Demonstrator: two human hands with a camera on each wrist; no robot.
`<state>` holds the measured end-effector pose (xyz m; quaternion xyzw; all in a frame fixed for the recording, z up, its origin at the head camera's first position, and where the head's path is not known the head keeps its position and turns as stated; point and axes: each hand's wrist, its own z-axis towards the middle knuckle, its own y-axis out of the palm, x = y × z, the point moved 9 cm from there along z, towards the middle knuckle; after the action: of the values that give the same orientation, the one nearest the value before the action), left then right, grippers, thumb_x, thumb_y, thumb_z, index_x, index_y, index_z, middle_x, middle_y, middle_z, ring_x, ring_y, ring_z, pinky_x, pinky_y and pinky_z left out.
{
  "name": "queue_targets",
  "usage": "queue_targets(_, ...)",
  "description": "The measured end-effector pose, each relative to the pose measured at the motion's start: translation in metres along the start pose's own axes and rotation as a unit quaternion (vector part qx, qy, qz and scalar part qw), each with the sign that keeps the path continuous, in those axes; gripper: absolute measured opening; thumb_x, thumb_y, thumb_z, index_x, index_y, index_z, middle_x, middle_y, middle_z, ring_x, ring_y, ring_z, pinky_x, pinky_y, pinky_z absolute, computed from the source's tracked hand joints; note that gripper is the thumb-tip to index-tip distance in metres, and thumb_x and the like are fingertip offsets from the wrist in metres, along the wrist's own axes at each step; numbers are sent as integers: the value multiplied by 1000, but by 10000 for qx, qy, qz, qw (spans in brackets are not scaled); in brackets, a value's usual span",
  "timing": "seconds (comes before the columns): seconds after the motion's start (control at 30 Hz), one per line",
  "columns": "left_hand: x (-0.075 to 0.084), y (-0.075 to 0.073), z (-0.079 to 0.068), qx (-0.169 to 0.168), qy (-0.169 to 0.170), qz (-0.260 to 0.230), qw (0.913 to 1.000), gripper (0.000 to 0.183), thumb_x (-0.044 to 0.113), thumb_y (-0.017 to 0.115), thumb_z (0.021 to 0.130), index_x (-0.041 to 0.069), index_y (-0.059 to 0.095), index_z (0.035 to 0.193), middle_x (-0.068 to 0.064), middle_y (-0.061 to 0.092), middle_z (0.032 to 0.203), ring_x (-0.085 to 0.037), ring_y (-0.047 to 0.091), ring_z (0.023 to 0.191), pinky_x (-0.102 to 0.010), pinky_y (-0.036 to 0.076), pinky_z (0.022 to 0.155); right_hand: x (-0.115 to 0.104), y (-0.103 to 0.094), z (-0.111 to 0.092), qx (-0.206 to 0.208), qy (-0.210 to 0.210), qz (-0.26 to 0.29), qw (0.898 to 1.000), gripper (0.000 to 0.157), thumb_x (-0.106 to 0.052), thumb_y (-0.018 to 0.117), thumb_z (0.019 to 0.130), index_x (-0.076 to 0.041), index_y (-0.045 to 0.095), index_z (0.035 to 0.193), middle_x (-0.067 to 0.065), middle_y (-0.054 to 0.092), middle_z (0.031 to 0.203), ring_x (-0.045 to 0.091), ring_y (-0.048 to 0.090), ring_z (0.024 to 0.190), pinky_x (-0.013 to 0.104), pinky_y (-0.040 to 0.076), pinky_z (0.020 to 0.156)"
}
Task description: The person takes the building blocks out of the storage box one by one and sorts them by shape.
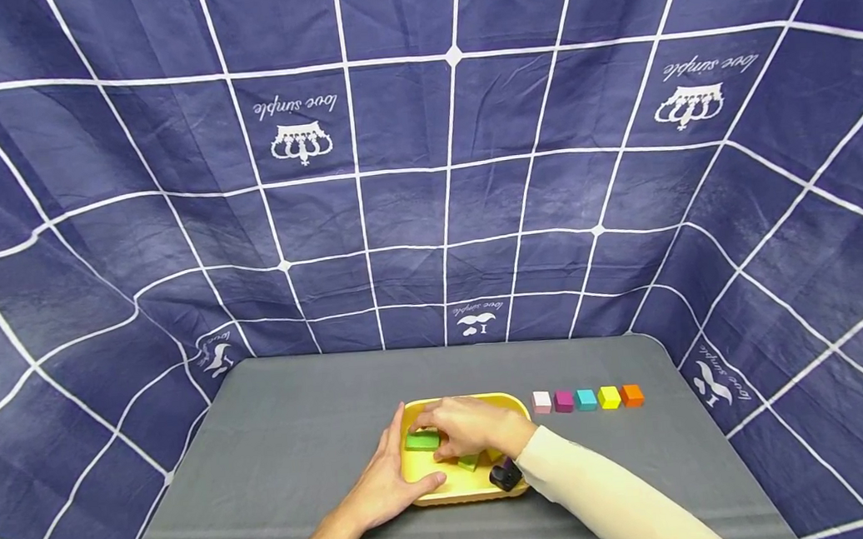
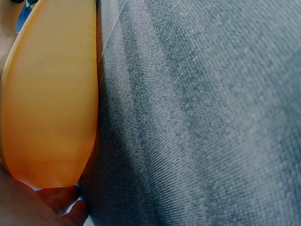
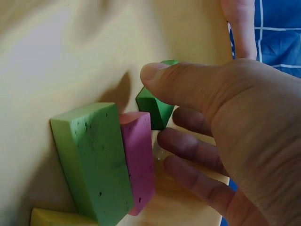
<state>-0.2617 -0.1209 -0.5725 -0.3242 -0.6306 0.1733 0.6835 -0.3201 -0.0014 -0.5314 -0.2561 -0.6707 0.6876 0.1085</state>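
Observation:
A yellow plastic basin (image 1: pixel 462 496) sits on the grey table. My left hand (image 1: pixel 386 475) holds its near left corner, fingers along the outer wall and thumb over the rim; in the left wrist view the fingertips (image 2: pixel 63 203) touch the basin's end. Inside the basin, my right hand (image 1: pixel 472 425) pinches a green block (image 1: pixel 423 442) between thumb and fingers. The right wrist view shows this block (image 3: pixel 155 107) partly behind the thumb, with the index finger hidden. Beside it stand a pink block (image 3: pixel 139 160) and a light green block (image 3: pixel 96 160).
A yellow block (image 3: pixel 59 217) also lies in the basin. Right of the basin, a row of small cubes runs from a pale pink cube (image 1: pixel 542 402) to an orange cube (image 1: pixel 631 395). Blue gridded cloth (image 1: pixel 412 212) hangs around the table (image 1: pixel 300 429).

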Motion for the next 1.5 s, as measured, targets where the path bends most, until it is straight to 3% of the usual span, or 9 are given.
queue_targets(0.13,-1,1,0,-19,-5,-16,10000,139,64,94,90,18,8,189,-27,43,182,-51,57,159,-73,50,126,-3,3,4,-81,-112,-59,9999,59,-25,97,97,-22,77,152,-8,77,150,5,76,128,25,60,115)
queue_targets(0.23,-2,2,1,-50,-25,-16,10000,139,64,94,90,17,8,189,-27,43,182,-51,56,160,-73,49,126,-5,6,6,-161,-281,27,9995,60,-20,98,95,-21,77,151,-8,76,149,5,76,121,17,57,110)
queue_targets(0.4,-2,3,2,-19,8,12,10000,139,63,94,90,13,10,189,-27,44,181,-50,58,158,-72,50,125,-6,10,9,-274,-506,250,9980,60,-16,99,94,-17,77,150,-5,76,142,6,70,96,9,47,89)
queue_targets(0.7,-1,1,2,44,45,31,10000,139,63,94,90,11,10,188,-27,44,181,-49,59,158,-71,50,126,-2,13,11,-241,-480,414,9977,59,-17,99,94,-17,78,149,-3,78,132,-4,61,83,6,45,80)
queue_targets(0.93,0,0,2,23,50,6,10000,139,63,94,91,14,9,189,-27,43,181,-50,59,157,-73,51,124,2,12,9,-163,-394,632,9971,57,-19,99,95,-17,79,148,-1,77,123,-1,63,82,6,45,78)
queue_targets(1.27,-1,1,1,-12,-30,-31,10000,140,63,95,90,17,8,189,-26,42,183,-50,59,157,-72,51,125,3,6,2,-3,-405,873,9954,56,-19,99,95,-12,78,147,3,79,133,1,65,89,7,50,83)
queue_targets(1.5,-1,2,1,-25,-50,-38,10000,140,63,95,90,17,7,189,-27,41,183,-52,58,158,-74,50,125,5,2,-2,61,-309,980,9947,54,-21,97,98,-12,78,147,3,76,128,6,68,89,7,50,81)
